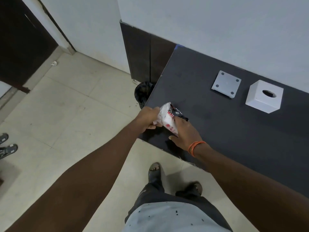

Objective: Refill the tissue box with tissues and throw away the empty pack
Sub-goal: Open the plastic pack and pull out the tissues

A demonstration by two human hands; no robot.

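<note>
A white, red and black tissue pack (pixel 168 117) is held over the near left corner of the dark table (pixel 225 124). My left hand (pixel 149 118) grips its left end. My right hand (pixel 186 133), with an orange thread on the wrist, clasps its right side. The white cube tissue box (pixel 264 97) stands at the table's far right, round hole facing up. Its grey square base plate (pixel 226 83) lies apart, just left of the box. A bin with a black liner (pixel 143 93) stands on the floor beside the table's left edge.
A white wall runs behind the table, with a dark panel at the corner. The tiled floor stretches to the left; a scrap of paper (pixel 53 63) lies on it. Another person's sandalled feet (pixel 6 147) show at the left edge. My own feet are below the table corner.
</note>
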